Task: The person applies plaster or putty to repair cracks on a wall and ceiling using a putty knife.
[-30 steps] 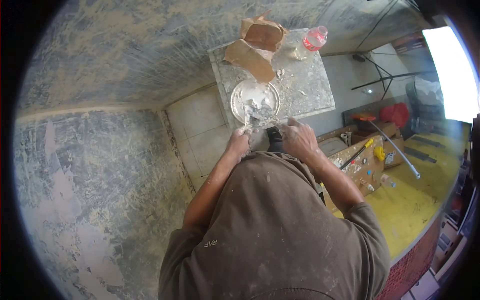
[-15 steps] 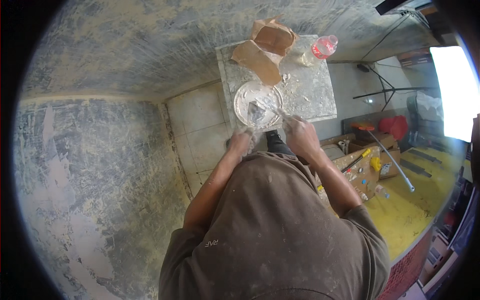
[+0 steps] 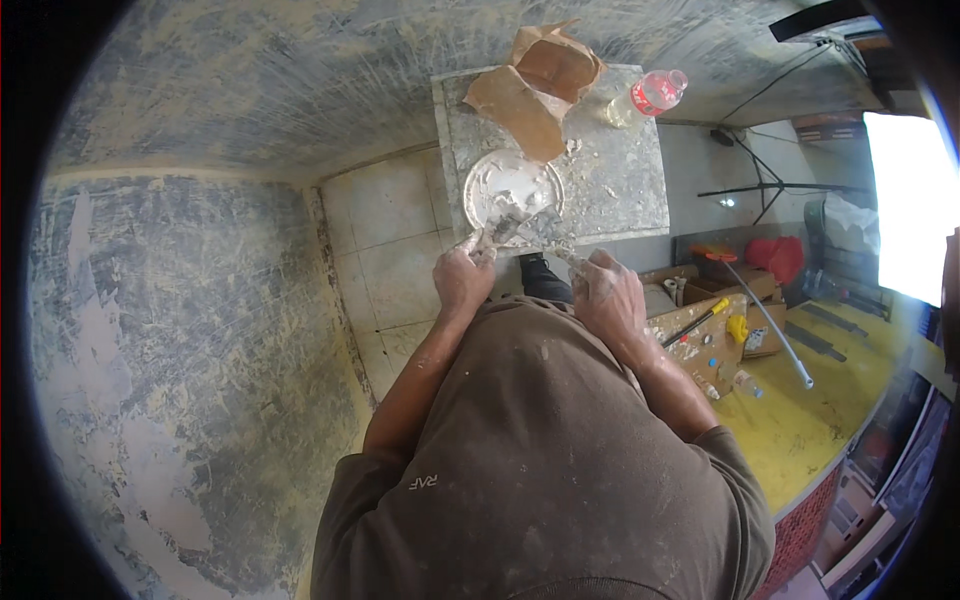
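Note:
My left hand [image 3: 465, 278] is closed around a small putty knife [image 3: 506, 228], whose grey blade points in over the near edge of a round white plate [image 3: 469, 192]. In my closed right hand [image 3: 611, 296] is a second putty knife [image 3: 541, 226], its blade aimed left toward the first. The two blades are close together; whether they touch I cannot tell. White paste smears the plate's inside and clings to both hands. Behind the plate lies a torn brown paper bag [image 3: 525, 115], open at the top. The grips are mostly hidden in my fingers.
The plate rests on a grey, paste-spattered board [image 3: 620, 190]. A clear bottle with a red label [image 3: 655, 95] stands at its far right. Patchy walls [image 3: 190, 330] rise left and ahead. To the right are a cardboard box [image 3: 715, 350], a long-handled tool [image 3: 780, 330] and a yellow surface [image 3: 800, 400].
Both putty knives have come back from the plate's middle to its near edge, blades now close together. My left hand has shifted slightly left; my right hand has lowered a little.

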Demonstrator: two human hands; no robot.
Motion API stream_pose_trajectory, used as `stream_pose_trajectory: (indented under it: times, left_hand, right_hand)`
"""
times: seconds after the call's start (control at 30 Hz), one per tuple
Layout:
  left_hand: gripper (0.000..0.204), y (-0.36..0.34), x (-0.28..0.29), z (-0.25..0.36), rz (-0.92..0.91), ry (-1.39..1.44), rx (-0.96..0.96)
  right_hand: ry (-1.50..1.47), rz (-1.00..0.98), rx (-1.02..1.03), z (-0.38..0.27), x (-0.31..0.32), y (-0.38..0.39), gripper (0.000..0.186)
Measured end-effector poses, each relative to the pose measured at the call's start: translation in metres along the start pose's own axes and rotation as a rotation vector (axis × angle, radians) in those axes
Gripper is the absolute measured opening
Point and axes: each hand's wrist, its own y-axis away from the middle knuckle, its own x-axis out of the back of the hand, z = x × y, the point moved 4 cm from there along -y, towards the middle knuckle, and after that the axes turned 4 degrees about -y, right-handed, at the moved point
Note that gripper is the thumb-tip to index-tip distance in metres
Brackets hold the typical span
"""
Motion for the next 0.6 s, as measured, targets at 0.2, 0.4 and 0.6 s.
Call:
stream_pose_trajectory:
  times: [0.2,0.4,0.6]
  left_hand:
    - [0.032,0.003,0.003,0.009,0.036,-0.047,-0.053]
    - [0.027,0.008,0.009,0.016,0.111,-0.052,-0.122]
    - [0.028,0.012,-0.001,0.014,-0.033,-0.024,0.039]
  right_hand:
    - [0.178,-0.092,0.002,0.006,-0.002,-0.012,0.017]
    - [0.184,-0.097,0.028,0.008,-0.005,-0.029,0.017]
    - [0.116,-0.107,0.088,0.012,-0.018,-0.033,0.017]
